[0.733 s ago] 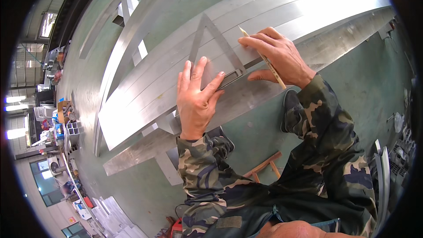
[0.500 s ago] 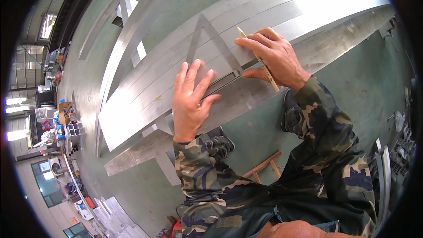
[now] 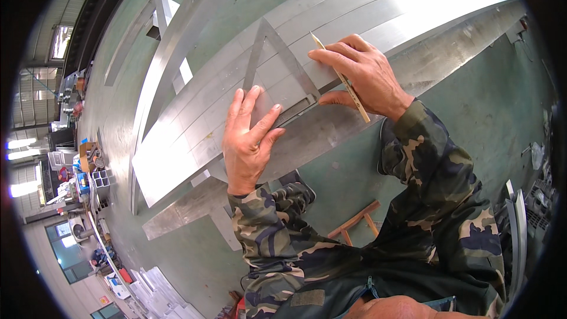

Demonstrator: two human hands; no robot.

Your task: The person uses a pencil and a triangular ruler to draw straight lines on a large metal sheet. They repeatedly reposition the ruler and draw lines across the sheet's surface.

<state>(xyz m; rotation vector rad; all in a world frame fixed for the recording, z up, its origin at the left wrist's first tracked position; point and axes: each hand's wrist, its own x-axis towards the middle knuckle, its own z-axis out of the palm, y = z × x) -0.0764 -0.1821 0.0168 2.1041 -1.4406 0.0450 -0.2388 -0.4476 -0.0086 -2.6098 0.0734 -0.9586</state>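
Right hand (image 3: 371, 77) grips a pencil (image 3: 357, 103) beside the metal triangle (image 3: 290, 61); left hand (image 3: 245, 145), fingers spread, rests at the triangle's left corner on grey metal bars (image 3: 168, 159).

Gap between hands (image 3: 244, 149), triangular square (image 3: 289, 59) across it

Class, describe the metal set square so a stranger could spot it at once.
Start with the broad row of silver metal bars lying side by side across the upper middle. On it, between the left hand and the right hand, which grips a pencil, sits a flat grey set square, tip pointing away from the person. Unlike the straight bars beneath, it is an open triangle.
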